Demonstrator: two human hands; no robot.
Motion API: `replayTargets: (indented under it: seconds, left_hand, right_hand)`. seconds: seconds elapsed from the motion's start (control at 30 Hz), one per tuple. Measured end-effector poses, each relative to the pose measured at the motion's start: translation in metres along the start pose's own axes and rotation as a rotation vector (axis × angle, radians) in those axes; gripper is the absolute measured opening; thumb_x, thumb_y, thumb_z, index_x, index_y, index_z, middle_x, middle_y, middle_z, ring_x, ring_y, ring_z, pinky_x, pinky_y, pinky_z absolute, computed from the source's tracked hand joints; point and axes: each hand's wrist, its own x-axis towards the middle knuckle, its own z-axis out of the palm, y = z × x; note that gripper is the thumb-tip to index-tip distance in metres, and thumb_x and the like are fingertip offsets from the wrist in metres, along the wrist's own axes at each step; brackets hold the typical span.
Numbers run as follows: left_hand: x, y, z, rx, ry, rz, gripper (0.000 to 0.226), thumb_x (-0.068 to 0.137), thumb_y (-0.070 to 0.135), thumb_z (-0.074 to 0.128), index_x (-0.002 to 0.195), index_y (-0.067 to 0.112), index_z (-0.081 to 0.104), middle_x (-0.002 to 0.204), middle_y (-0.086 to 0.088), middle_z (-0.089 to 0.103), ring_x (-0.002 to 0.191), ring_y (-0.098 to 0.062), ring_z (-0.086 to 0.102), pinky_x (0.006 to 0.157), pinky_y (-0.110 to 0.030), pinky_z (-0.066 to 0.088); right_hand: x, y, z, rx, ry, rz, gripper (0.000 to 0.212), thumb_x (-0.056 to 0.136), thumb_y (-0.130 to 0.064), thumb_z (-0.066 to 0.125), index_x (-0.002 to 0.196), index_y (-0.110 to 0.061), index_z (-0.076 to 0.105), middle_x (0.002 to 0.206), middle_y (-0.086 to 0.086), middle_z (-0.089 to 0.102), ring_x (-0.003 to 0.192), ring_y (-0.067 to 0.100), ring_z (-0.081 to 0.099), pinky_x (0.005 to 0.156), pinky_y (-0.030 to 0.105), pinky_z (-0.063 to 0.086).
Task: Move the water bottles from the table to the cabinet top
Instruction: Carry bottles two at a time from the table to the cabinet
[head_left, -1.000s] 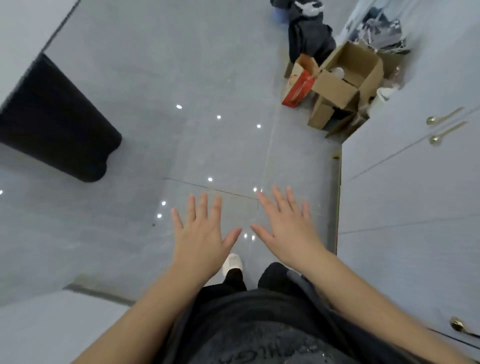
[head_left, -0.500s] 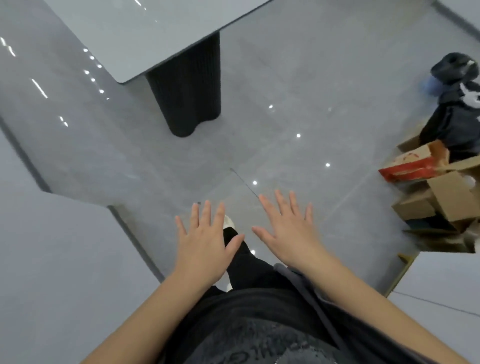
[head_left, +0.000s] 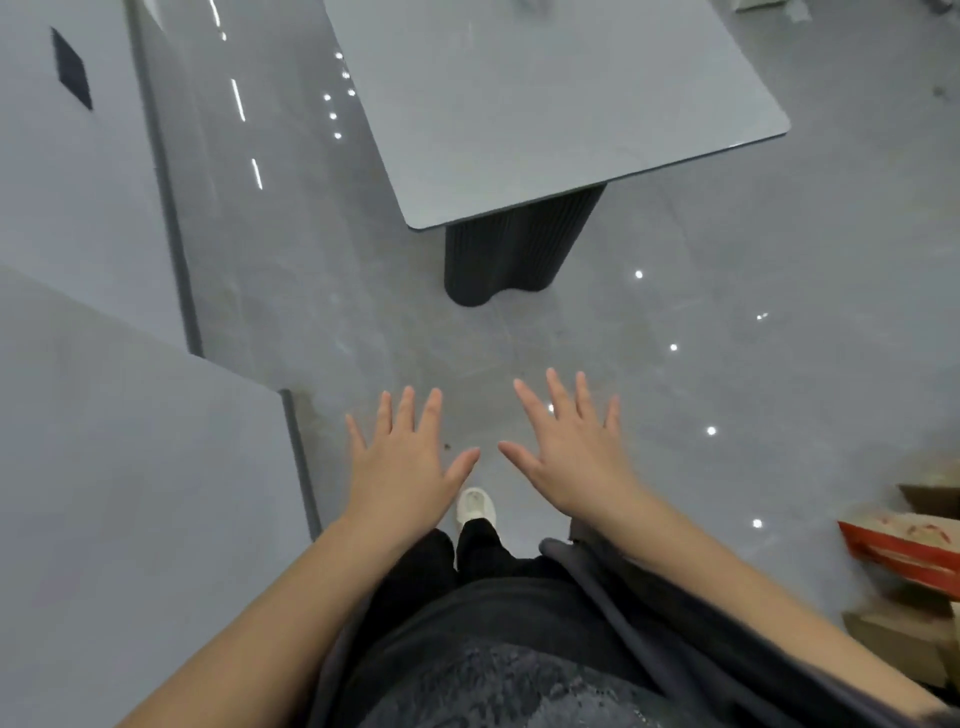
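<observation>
Head view: we hold our left hand (head_left: 402, 467) and right hand (head_left: 576, 457) out flat above the floor (head_left: 727, 312), fingers spread wide, gripping nothing. Farther off, the table (head_left: 545, 104) runs its long axis away from us, its short end nearest. Where the water bottles stand we cannot tell.

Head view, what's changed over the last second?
The view swung left: the table came from the left edge to straight ahead, and the cardboard boxes slid to the right edge; the cabinet doors left the picture. The left hand and right hand stayed open, spread, holding nothing.
</observation>
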Motion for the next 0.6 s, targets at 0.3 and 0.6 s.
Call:
replayTargets:
  seconds: [0.3, 0.6]
  left_hand:
    - [0.087, -0.085, -0.056, -0.043, -0.025, -0.069, 0.079, 0.093, 0.066, 0.027, 0.154, 0.024, 0.0, 0.163, -0.007, 0.0, 0.149, -0.027, -0.006, 0.116, -0.058, 0.0]
    - [0.218, -0.14, -0.164, 0.062, -0.04, 0.068, 0.078, 0.094, 0.065, 0.027, 0.154, 0.022, 0.003, 0.162, -0.009, 0.0, 0.148, -0.03, -0.008, 0.116, -0.059, -0.001]
  right_hand:
    - [0.117, -0.086, -0.059, -0.046, -0.028, -0.037, 0.073, 0.097, -0.064, 0.027, 0.155, -0.035, -0.004, 0.165, 0.004, -0.009, 0.15, 0.032, -0.014, 0.117, 0.061, -0.003]
    - [0.209, -0.154, -0.114, 0.167, 0.032, 0.147, 0.073, 0.097, -0.063, 0.029, 0.156, -0.033, 0.0, 0.165, 0.003, -0.007, 0.151, 0.032, -0.01, 0.117, 0.06, -0.002]
